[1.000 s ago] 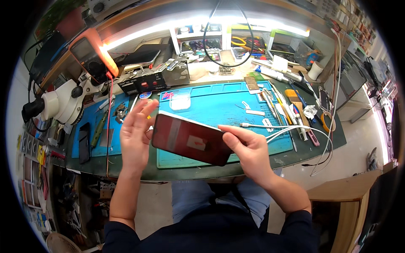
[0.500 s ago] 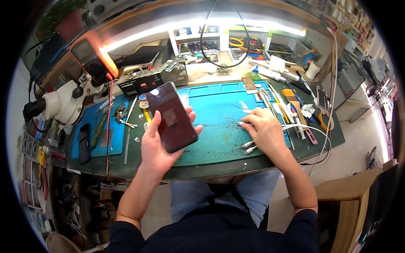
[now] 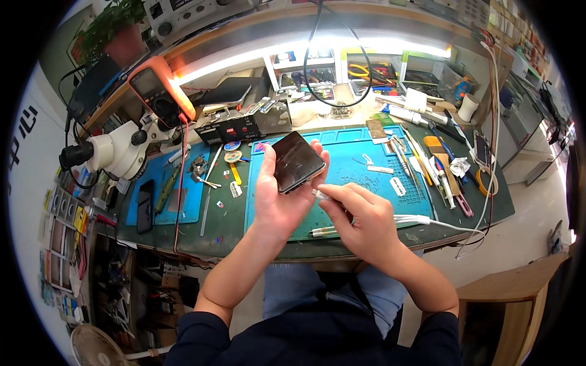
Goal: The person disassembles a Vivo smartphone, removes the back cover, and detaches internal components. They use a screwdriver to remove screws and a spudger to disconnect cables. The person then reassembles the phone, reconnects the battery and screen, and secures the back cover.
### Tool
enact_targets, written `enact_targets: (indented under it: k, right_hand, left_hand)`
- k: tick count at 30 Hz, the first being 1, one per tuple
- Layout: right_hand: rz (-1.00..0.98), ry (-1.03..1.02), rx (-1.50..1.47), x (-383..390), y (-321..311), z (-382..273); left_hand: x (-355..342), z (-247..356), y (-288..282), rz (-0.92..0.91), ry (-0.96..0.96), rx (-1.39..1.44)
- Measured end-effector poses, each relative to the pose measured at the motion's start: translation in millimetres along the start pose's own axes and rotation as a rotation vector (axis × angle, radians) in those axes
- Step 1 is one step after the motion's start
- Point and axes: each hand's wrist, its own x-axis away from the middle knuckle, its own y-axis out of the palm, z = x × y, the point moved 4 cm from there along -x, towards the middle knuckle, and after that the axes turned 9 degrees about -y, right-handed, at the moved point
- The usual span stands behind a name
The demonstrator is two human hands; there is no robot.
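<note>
A dark smartphone (image 3: 296, 162) rests tilted in my left hand (image 3: 279, 204), its bottom edge turned toward me. The thumb lies along one side and the fingers wrap the other. My right hand (image 3: 366, 221) pinches a small white cable plug (image 3: 319, 194) close to the phone's bottom edge; whether they touch I cannot tell. Other plug ends (image 3: 323, 232) of the multi-headed white charging cable (image 3: 448, 226) hang below that hand. Under both hands lies a blue work mat (image 3: 293, 229).
On the right lie a brush (image 3: 434, 145), tweezers and several pens. At the left stand a microscope (image 3: 116, 149), an orange multimeter (image 3: 160, 91) and a black power supply (image 3: 238, 129). Another dark phone (image 3: 144, 206) lies on the left mat. A black cable loop (image 3: 370, 67) hangs overhead.
The phone has been tipped back and moved right. My right hand has brought the plug left from over the mat to the phone's bottom edge. The view has shifted a little.
</note>
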Motion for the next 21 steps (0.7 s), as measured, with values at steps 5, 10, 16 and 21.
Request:
enact_targets:
  k: [5, 10, 16, 21]
  right_hand:
    - [0.053, 0.270, -0.266, 1.5, 1.5, 17.2]
    - [0.094, 0.435, -0.449, 3.9, 6.1, 19.9]
    - [0.067, 0.403, -0.352, 3.7, 7.3, 20.0]
    - [0.074, 0.419, -0.316, 5.8, 10.6, 25.0]
  left_hand:
    - [0.0, -4.5, 1.2, 0.007, 0.073, -0.131]
    - [0.3, -5.8, 3.7, -0.010, 0.173, -0.208]
    - [6.2, -11.1, 6.7, 0.033, 0.275, -0.396]
    - [5.9, -12.1, 5.5, 0.051, 0.420, -0.538]
